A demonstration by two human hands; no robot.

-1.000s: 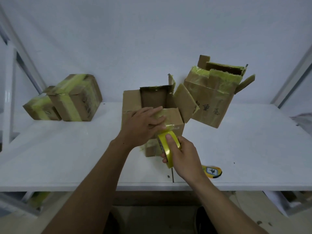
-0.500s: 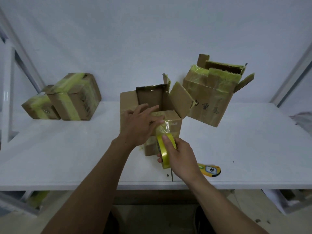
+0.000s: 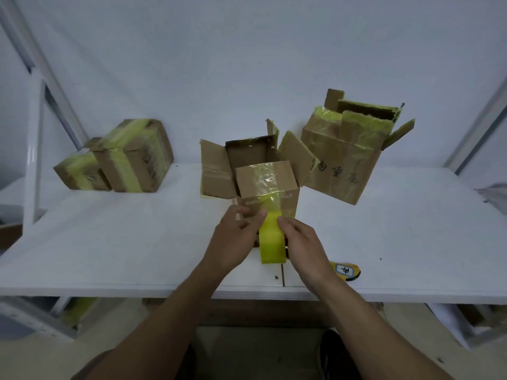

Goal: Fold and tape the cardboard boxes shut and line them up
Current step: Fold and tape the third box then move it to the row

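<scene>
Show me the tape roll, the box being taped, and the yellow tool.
tape roll (image 3: 271, 242), head view, outer yellow band.
box being taped (image 3: 267, 178), head view, front flap.
yellow tool (image 3: 344, 270), head view, label.

Four cardboard boxes are on one white table (image 3: 109, 242). Two are taped shut, a small box (image 3: 79, 174) and a bigger box (image 3: 134, 160). Two have their flaps up, a middle box (image 3: 263, 176) and a right box (image 3: 343, 160). There is one yellow tape roll (image 3: 271, 242) and one small yellow tool (image 3: 344, 270). Two bare arms are in view, making two hands, a left hand (image 3: 236, 242) and a right hand (image 3: 304, 242).
</scene>
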